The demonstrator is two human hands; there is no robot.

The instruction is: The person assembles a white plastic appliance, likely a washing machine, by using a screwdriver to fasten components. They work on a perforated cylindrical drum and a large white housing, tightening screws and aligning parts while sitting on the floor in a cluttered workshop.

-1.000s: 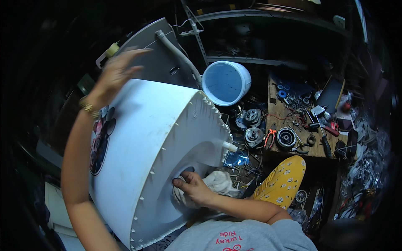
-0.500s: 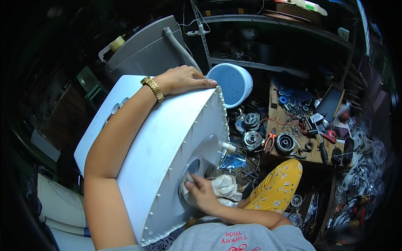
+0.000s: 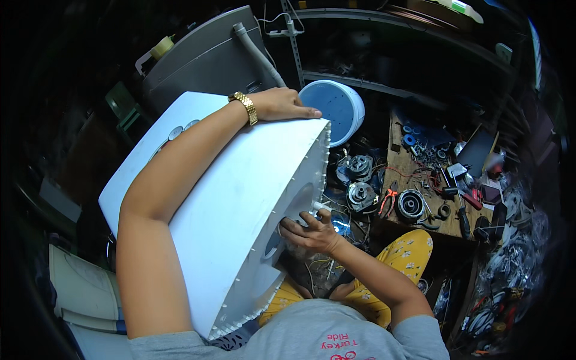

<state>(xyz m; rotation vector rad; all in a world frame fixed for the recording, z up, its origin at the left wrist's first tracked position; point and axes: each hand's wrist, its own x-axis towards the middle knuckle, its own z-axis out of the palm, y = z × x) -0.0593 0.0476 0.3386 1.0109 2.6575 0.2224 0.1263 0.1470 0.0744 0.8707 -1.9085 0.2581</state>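
Note:
A big white plastic washing machine housing [image 3: 240, 174] lies tilted in front of me, its toothed rim and grey underside facing right. Over its upper edge my left hand [image 3: 282, 105] is curled, thumb along the top near the rim corner; its other fingers are partly hidden. My right hand [image 3: 312, 234] works at the round opening [image 3: 274, 245] in the underside, some fingertips out of sight. A pale, greyish cloth [image 3: 294, 251] shows in part beneath that hand. A white spout [image 3: 321, 208] sticks out just beyond its fingers.
Behind the housing stand a grey appliance panel [image 3: 204, 60] with a hose and a blue-white tub [image 3: 354, 111]. Motor parts [image 3: 361, 195] lie on the floor. On the right, a wooden bench [image 3: 399, 171] carries pliers [image 3: 389, 201], screwdrivers and small parts beside heaped plastic bags [image 3: 510, 264].
My right hand has moved up and away from me along the underside, and the hanging white cloth has left its place by my lap. The housing and left hand have shifted slightly right.

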